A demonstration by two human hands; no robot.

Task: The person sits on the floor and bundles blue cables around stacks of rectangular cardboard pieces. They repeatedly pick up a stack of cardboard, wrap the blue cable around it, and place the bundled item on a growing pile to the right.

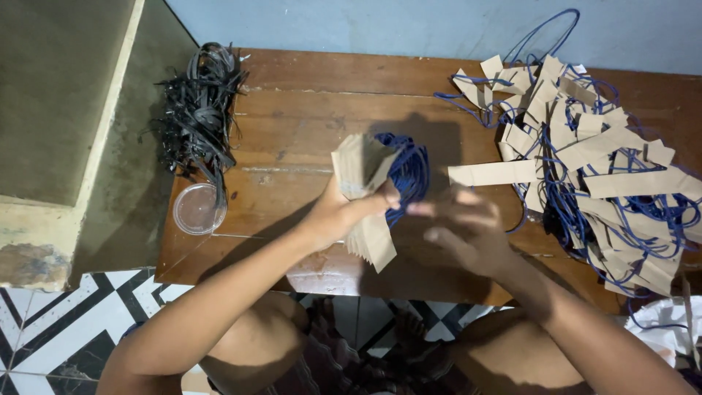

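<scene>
Wooden boards make up the bench [307, 110], set against a pale blue wall, with black-and-white floor tiles showing past its near-left corner. Above the middle of the bench, toward the near edge, the left hand [344, 212] grips a bundle [365, 190] of brown paper strips tied to blue cords; some strips stick up above the fingers, others hang below the palm, and the cords bunch on the bundle's right side. The right hand [468, 234] is just beside the bundle, fingers spread and loose, blurred; its fingertips are near the cords, but I cannot tell whether they touch them or hold anything. A single paper strip [491, 173] lies flat just beyond that hand. Across the right end of the bench spreads a big pile [599, 175] of the same strips and blue cords. At the far-left corner sits a heap of black straps [201, 102], and a clear round lid [197, 208] lies at the left edge, just nearer than the straps.
</scene>
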